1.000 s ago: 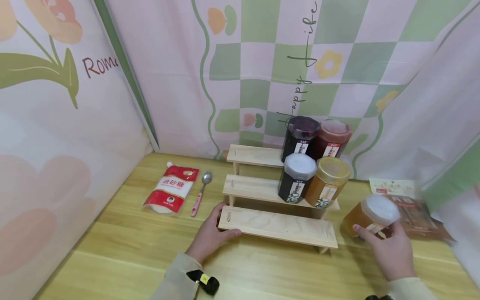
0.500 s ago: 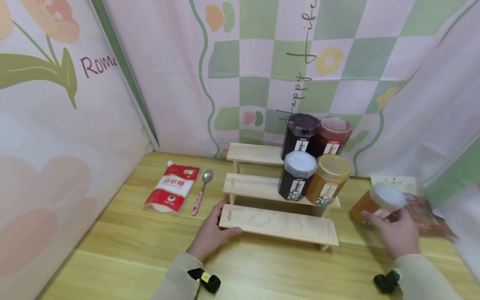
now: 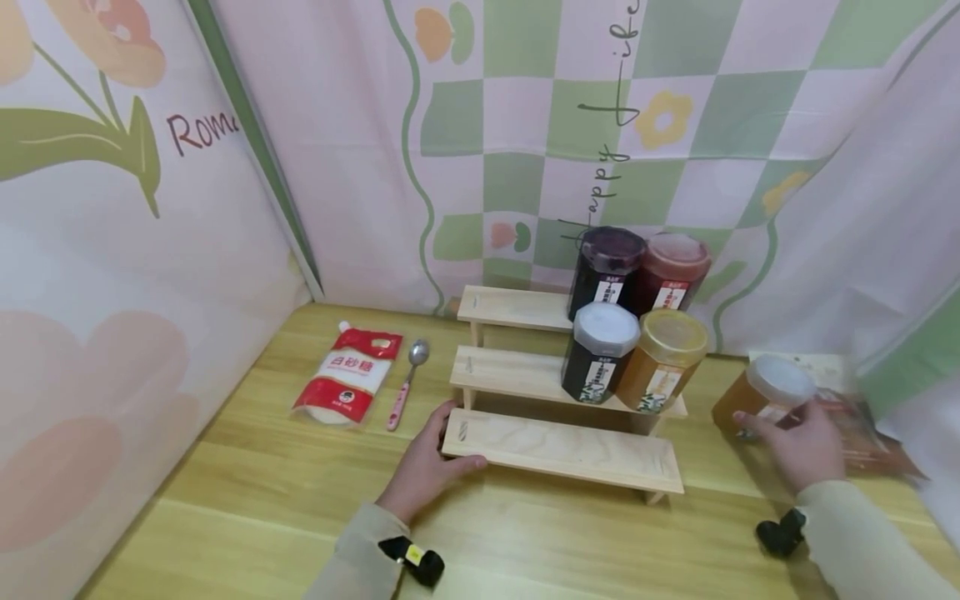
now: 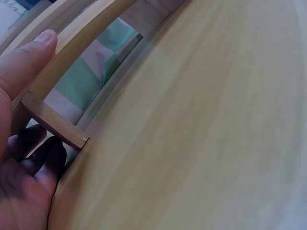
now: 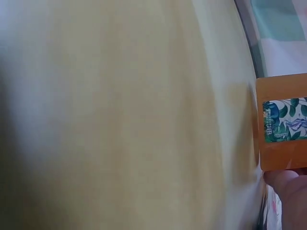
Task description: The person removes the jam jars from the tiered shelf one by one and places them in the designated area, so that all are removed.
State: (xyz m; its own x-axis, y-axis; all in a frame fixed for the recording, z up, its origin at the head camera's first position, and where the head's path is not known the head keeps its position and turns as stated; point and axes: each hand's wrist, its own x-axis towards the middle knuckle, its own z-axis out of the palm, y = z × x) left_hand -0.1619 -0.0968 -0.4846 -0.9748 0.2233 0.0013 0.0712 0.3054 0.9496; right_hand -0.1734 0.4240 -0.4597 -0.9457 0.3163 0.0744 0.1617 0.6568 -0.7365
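Observation:
My left hand [image 3: 431, 468] grips the left end of the lowest tier of a three-tier wooden display stand [image 3: 558, 448]. In the left wrist view the thumb [image 4: 29, 60] lies over the board, with the fingers behind the short leg [image 4: 55, 120]. To the right of the stand, my right hand [image 3: 806, 442] holds a honey-coloured jar [image 3: 738, 407] with a whitish lid. The right wrist view shows this jar's leafy label [image 5: 285, 120] and a thumb [image 5: 284, 181] at its side. The middle tier bears a dark jar [image 3: 600, 354] and an amber jar [image 3: 660, 362].
On the top tier stand a purple-lidded jar [image 3: 606, 271] and a red jar [image 3: 671, 271]. A red-and-white sugar pouch [image 3: 348, 375] and a pink-handled spoon [image 3: 405, 387] lie left of the stand. Brown packets [image 3: 862, 437] lie behind my right hand. Patterned curtains [image 3: 517, 183] border the table.
My right hand has moved right and slightly back with the honey-coloured jar, away from the stand. The left hand has kept its place on the lowest tier.

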